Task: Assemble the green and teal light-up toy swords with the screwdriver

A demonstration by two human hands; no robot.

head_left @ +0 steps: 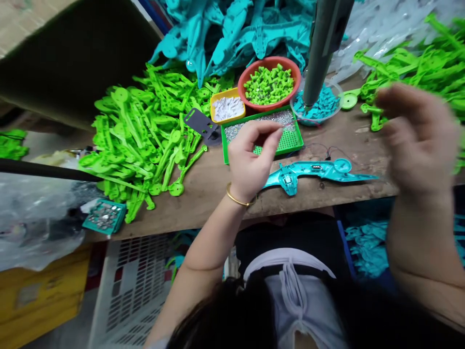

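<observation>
My left hand (252,157), with a gold bangle at the wrist, hovers over the near side of a green tray (298,140) of small metal screws. Its thumb and fingertips are pinched together; anything between them is too small to name. Just below lies a turquoise plastic shell (305,170), long and bent, with small dark parts and thin wires by it. My right hand (417,135) is raised at the right, smeared by motion, near a pile of bright green plastic parts (417,58). Whether its fingers hold anything does not show.
A red bowl (242,89) of green pieces, a yellow tray (242,115) of white pieces and a clear tub (339,109) of turquoise bits stand behind. A grey post-like tool (323,53) hangs over the tub. Green parts (145,131) heap at left, turquoise shells (247,29) at back.
</observation>
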